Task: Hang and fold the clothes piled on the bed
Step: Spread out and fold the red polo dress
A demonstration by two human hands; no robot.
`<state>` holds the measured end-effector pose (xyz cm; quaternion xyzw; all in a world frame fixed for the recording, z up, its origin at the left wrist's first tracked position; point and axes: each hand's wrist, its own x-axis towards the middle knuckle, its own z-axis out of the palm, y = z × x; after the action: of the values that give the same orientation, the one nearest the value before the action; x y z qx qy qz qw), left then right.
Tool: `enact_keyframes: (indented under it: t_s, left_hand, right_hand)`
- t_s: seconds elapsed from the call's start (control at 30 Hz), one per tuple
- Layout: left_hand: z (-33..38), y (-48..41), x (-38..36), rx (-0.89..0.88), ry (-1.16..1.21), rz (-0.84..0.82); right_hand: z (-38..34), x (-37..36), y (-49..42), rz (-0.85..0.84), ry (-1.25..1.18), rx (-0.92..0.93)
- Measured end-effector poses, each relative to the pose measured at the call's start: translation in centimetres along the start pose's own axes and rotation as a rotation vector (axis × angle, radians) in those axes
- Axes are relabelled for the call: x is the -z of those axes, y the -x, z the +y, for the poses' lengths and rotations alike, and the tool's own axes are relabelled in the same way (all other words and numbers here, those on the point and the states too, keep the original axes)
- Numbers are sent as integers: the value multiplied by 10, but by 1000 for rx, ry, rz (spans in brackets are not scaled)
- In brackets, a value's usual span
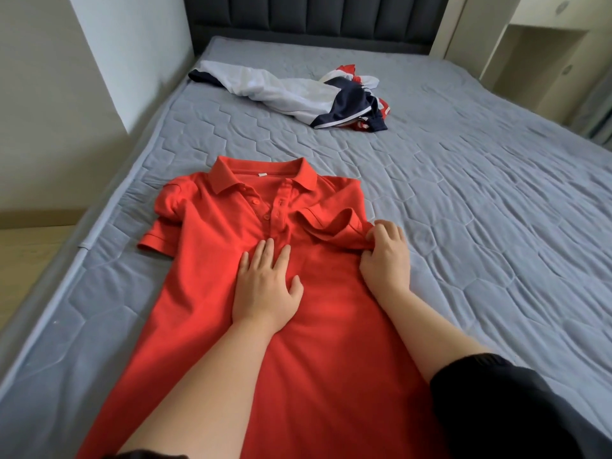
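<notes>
Two hands worked on a red polo shirt [215, 260] that lay face up on the near half of the bed [480, 226], its collar [245, 173] pointing toward the headboard [314, 18] and its hem running off the bottom of the view. The left hand [265, 289] lay flat on the chest of the shirt just below the button placket, fingers straight and slightly spread, palm pressing the cloth down. The right hand [385, 256] sat at the shirt's right edge, near the left hand, with its fingers curled and its thumb closed on a pinch of red fabric where the folded sleeve [328, 223] met the body. That sleeve was turned inward and lay across the chest, its cuff toward the placket. The other sleeve [159, 240] stuck out on the left side, rumpled at the shoulder. A black garment sleeve [496, 392] covered the right upper arm. Farther up the bed, well apart from the shirt, the pile of clothes [291, 91] lay crumpled, with white, navy and red pieces tangled together. The bed had a grey quilted cover, and the headboard was dark and padded. A pale wall [33, 94] stood to the left, with a strip of light floor [20, 246] below it.
</notes>
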<state>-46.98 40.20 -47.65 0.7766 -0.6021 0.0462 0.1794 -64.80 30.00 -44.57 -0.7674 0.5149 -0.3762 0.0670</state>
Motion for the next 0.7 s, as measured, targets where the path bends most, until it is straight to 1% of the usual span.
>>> enact_keyframes:
  t_s: [0.07, 0.13, 0.23, 0.3, 0.33, 0.37, 0.47, 0.53, 0.6, 0.67, 0.7]
  left_hand:
    - [0, -1, 0, -3, -13, 0]
    - [0, 0, 0, -6, -22, 5]
    - [-1, 0, -1, -12, -38, 5]
    - [-1, -1, -1, -9, -44, 5]
    - [-1, -1, -1, -6, -44, 6]
    - [0, -1, -1, -5, -45, 8]
    - [-2, -1, -2, -7, -58, 10]
    - [-2, -1, -2, -10, -62, 1]
    - [-1, -1, -1, -12, -47, -2]
    - [0, 1, 3, -15, -15, 18]
    - [2, 0, 6, -24, 23, 55]
  right_hand:
    - [-1, -5, 9, 26, -82, 5]
    - [-2, -8, 11, -23, -183, -36]
    - [-2, -5, -2, -63, -283, -164]
    - [0, -1, -14, -91, -290, -248]
    - [0, 1, -16, -105, -248, -221]
    - [-1, 3, -17, -100, -187, -149]
    - [1, 6, -8, 12, -41, 103]
    - [7, 7, 2, 81, 5, 216]
    - [14, 6, 10, 96, 53, 260]
    - [17, 2, 15, 63, 82, 241]
    - [17, 1, 15, 35, 92, 220]
